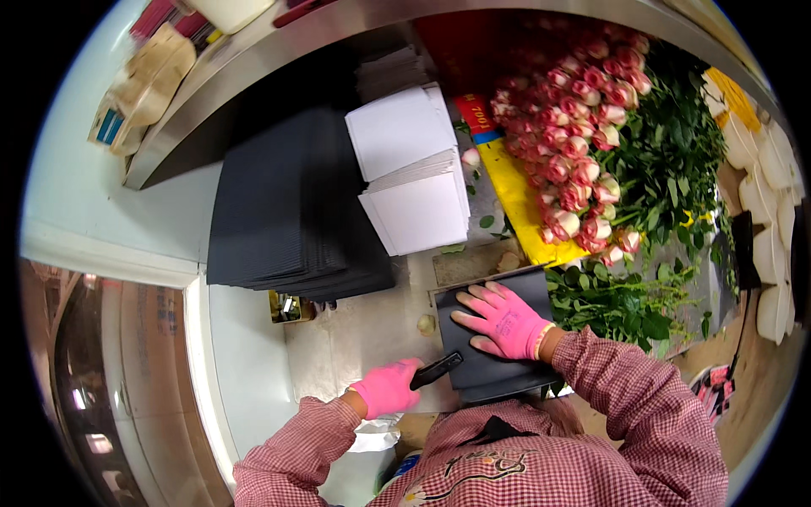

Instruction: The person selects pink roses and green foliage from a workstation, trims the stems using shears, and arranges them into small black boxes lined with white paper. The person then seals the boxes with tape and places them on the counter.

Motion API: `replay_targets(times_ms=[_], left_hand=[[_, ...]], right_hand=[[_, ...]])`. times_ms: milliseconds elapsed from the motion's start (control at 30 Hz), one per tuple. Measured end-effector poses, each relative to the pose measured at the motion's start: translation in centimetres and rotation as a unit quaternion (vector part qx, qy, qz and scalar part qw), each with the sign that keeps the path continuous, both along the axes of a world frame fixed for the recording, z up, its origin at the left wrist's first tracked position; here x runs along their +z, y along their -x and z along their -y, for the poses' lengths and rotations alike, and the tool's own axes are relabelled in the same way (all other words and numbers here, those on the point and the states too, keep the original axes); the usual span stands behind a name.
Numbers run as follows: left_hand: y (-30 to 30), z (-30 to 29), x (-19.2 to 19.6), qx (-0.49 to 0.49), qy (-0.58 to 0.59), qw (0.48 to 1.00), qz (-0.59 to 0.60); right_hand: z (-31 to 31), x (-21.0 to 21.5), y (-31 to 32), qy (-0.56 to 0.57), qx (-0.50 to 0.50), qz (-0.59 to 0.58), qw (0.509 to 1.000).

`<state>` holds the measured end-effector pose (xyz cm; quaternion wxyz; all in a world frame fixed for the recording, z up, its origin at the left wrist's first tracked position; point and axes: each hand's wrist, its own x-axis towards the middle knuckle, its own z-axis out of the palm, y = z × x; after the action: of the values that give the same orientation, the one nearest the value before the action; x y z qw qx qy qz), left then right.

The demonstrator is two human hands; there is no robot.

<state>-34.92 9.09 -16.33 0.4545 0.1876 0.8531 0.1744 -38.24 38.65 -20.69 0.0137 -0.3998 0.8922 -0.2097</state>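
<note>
Unfinished-looking flat black card (490,377) was pinned by the splayed pink-gloved right hand (505,324), a black tool (438,370) gripped by the left hand (387,388).

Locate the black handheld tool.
In the head view's lower centre, the black tool is in the left hand, its tip over the left edge of the black sheet.

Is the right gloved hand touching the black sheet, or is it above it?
Touching. The head view shows the pink-gloved right hand laid on the black sheet, fingers spread flat over its surface, with no gap visible.
</note>
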Motion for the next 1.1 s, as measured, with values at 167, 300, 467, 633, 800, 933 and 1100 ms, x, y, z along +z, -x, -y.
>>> replay_targets(times_ms=[167, 300, 467, 633, 800, 933, 1100], left_hand=[[0.9, -1.3, 0.1, -0.028, 0.015, 0.999, -0.027], [0.9, 2.6, -2.9, -0.086, -0.128, 0.983, -0.096], [1.7, -3.5, 6.7, 0.267, -0.209, 0.93, 0.139], [-0.4, -16.1, 4.9, 0.136, -0.283, 0.949, -0.009], [-3.1, -18.0, 2.4, -0.137, -0.067, 0.961, -0.229], [-3.3, -17.8, 2.6, -0.14, -0.047, 0.969, -0.196], [-2.0, -17.7, 3.3, -0.157, -0.037, 0.969, -0.187]], right_hand=[[-0.8, -0.1, 0.3, 0.023, -0.004, -0.007, 1.0], [-1.6, 0.3, 0.9, 0.068, -0.018, 0.043, 0.997], [-1.9, 6.7, -3.5, 0.266, -0.071, 0.322, 0.906], [-5.8, 7.2, -5.3, 0.316, -0.305, 0.363, 0.822], [-20.3, 6.4, -4.1, -0.099, -0.188, 0.439, 0.873], [-18.9, 4.9, -2.7, -0.173, -0.02, 0.494, 0.852], [-17.7, 3.9, -1.9, -0.199, -0.037, 0.353, 0.914]])
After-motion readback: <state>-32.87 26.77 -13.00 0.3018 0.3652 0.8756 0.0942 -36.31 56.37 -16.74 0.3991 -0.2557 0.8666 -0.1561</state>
